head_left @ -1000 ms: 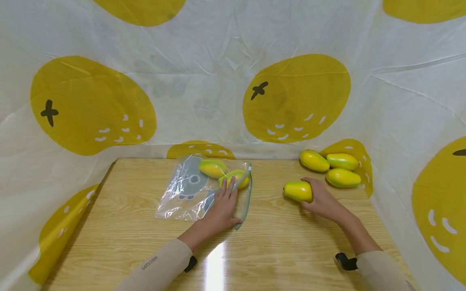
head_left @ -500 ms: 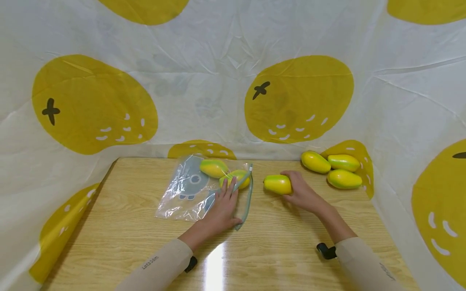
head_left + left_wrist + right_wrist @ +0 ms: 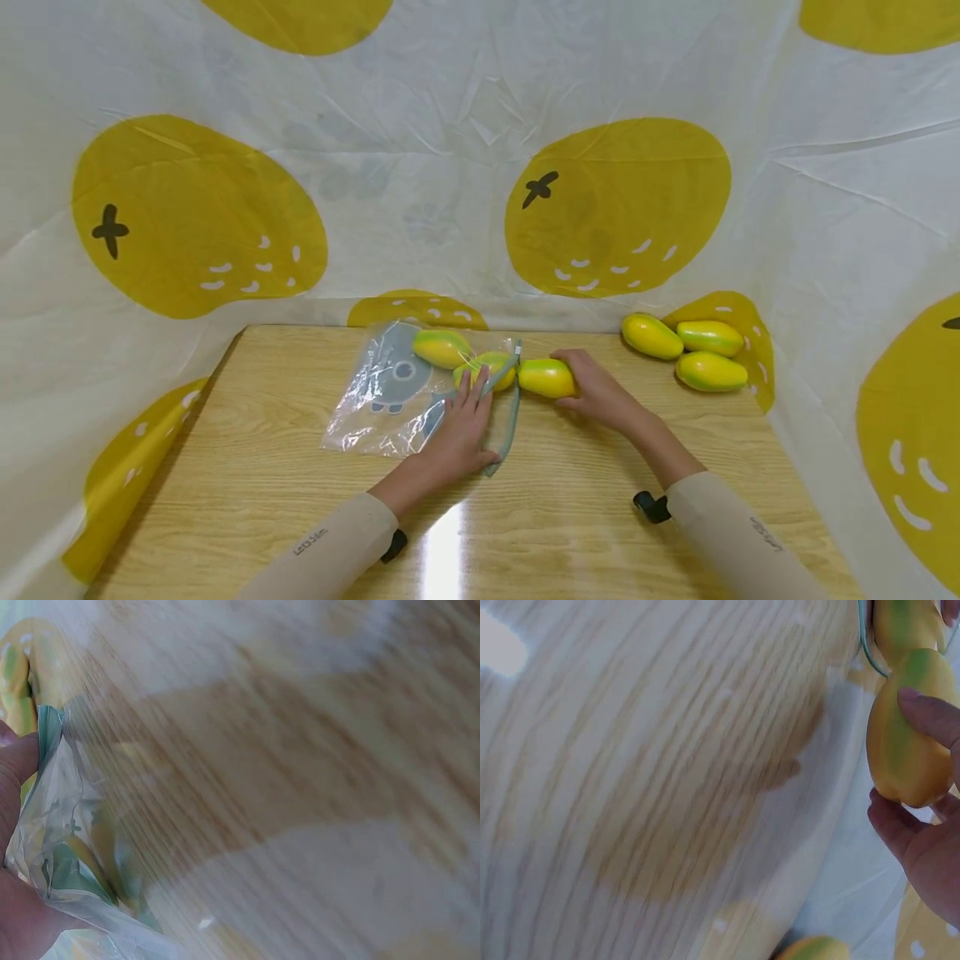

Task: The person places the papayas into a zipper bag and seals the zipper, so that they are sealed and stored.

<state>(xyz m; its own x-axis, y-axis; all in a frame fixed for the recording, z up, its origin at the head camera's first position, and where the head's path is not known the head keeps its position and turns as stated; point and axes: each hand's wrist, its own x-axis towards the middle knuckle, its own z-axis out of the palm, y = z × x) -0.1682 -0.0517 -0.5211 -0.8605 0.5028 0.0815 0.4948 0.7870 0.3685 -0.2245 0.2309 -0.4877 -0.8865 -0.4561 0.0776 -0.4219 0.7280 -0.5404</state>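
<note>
In the head view a clear zip bag with a grey printed animal lies on the table, two yellow-green papayas inside it. My left hand rests on the bag's mouth, fingers spread and thumb at the green zip strip. The left wrist view shows the plastic mouth stretched between thumb and fingers. My right hand grips another papaya by its right end, thumb on its side in the right wrist view. Its left tip is at the strip, right beside the nearer bagged papaya; contact is unclear.
Three more papayas lie together at the table's back right corner. A white cloth with big yellow fruit prints hangs behind and at both sides. Light glares off the wooden table near the front.
My right hand has carried its papaya leftward from near the group of three to the bag's mouth. My left hand and the bag have stayed in place.
</note>
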